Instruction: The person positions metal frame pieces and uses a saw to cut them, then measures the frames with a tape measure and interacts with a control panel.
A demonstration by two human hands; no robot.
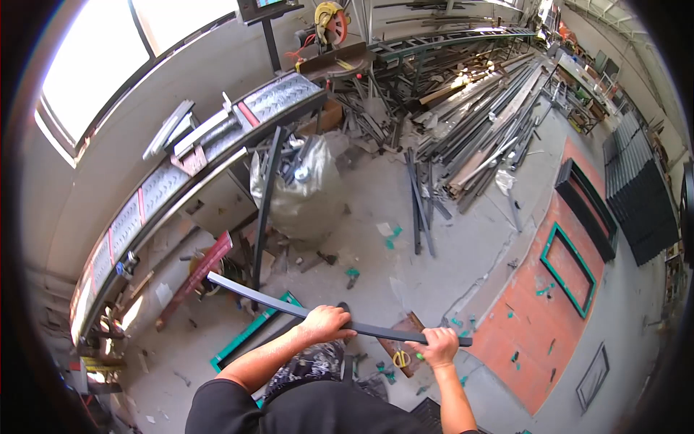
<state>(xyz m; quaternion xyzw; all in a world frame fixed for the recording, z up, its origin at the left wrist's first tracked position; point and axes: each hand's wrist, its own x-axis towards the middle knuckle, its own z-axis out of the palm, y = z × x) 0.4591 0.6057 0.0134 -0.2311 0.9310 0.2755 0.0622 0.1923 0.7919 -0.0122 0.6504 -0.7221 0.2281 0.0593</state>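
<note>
Across my front I hold a long dark grey metal profile bar (387,333), whose pale end points up and left. My left hand (325,323) is closed round its middle part. Near its right end my right hand (438,345) grips the same bar, with a small bit of green beside the fingers. Below the bar, yellow-handled scissors (401,359) lie on a brown board (413,370) on the floor. A green-edged dark frame piece (249,334) rests on the floor left of my left hand.
A roller conveyor bench (163,189) runs along the left wall to a yellow-orange cut-off saw (332,23). Beside it stands a clear bag of offcuts (303,188). Piled long profiles (484,137) fill the far floor. A green frame (570,269) lies on the orange mat (506,347) at right.
</note>
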